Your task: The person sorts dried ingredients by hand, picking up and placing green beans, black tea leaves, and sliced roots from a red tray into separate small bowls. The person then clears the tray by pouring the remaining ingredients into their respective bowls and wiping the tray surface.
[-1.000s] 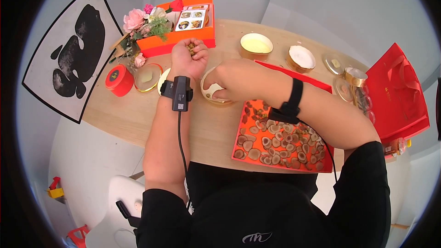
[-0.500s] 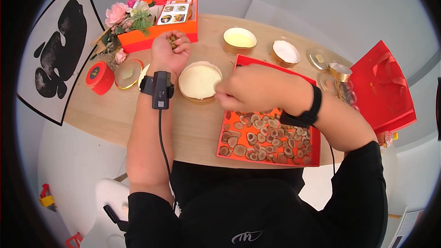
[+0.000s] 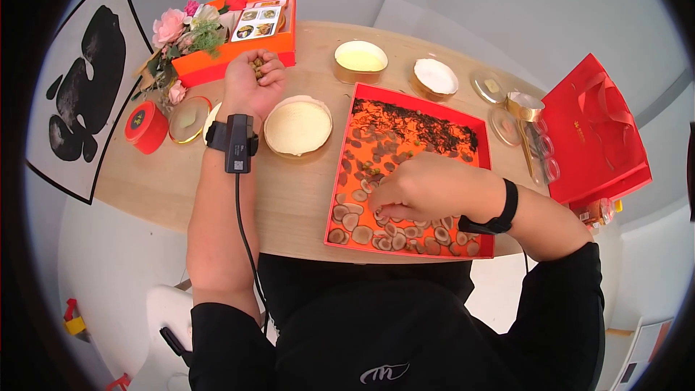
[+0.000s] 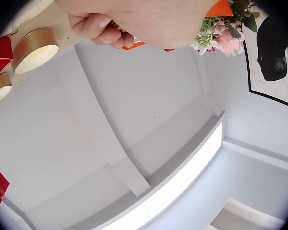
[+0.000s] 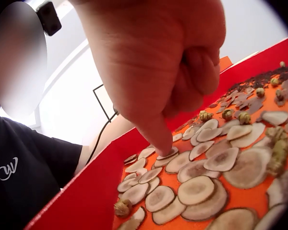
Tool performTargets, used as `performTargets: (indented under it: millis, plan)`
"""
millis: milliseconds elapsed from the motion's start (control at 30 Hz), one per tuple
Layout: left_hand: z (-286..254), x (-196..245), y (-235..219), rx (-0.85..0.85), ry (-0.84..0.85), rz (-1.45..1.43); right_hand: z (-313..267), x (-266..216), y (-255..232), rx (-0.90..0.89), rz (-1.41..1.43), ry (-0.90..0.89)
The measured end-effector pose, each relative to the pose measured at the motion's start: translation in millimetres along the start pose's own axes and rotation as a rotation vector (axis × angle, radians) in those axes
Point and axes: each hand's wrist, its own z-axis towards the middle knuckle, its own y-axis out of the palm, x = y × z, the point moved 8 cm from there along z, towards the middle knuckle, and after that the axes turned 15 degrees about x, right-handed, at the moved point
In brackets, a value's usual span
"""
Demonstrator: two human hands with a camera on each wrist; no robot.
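Observation:
The left hand point(image 3: 253, 85), palm up with curled fingers, holds small greenish-brown buds point(image 3: 258, 66) left of a lined round bowl point(image 3: 298, 126). In the left wrist view the left hand point(image 4: 134, 21) shows at the top. Over the red tray point(image 3: 333, 211) the right hand point(image 3: 434, 188) is lowered among brown-rimmed round slices point(image 3: 362, 234). In the right wrist view the right hand point(image 5: 158, 72) has a fingertip on a slice point(image 5: 168, 154), its other fingers curled; whether it pinches the slice is partly hidden. Several buds point(image 5: 205, 116) and dark shreds point(image 5: 273, 72) lie in the tray too.
Behind the tray stand a tub with pale yellow contents point(image 3: 360, 60) and a white-lined tub point(image 3: 435, 78). A red bag point(image 3: 597, 130) and clear lids point(image 3: 504, 126) are at the right. An orange box point(image 3: 232, 47), flowers point(image 3: 169, 27) and a red jar point(image 3: 145, 127) stand left.
The right hand has moved from the lined bowl rightward and down into the red tray. The left hand still holds the buds. The head view has shifted, so the tray's dark shreds now show.

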Motion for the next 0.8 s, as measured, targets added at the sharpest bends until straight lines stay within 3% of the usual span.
performTargets:
  millis: [200,400,600,800]
  plan:
    - [0,3,-1,0.019,0.015,0.001,-1,0,-4,0.171,-0.091,-0.012]
    - [0,4,-2,0.016,0.025,0.006,-3,-4,-11,0.111,0.026,-0.074]
    - [3,3,-2,-0.003,0.003,0.017,-1,4,-2,0.149,-0.101,0.005]
    - [0,2,-1,0.018,0.022,0.025,-8,-5,-4,0.083,-0.038,-0.058]
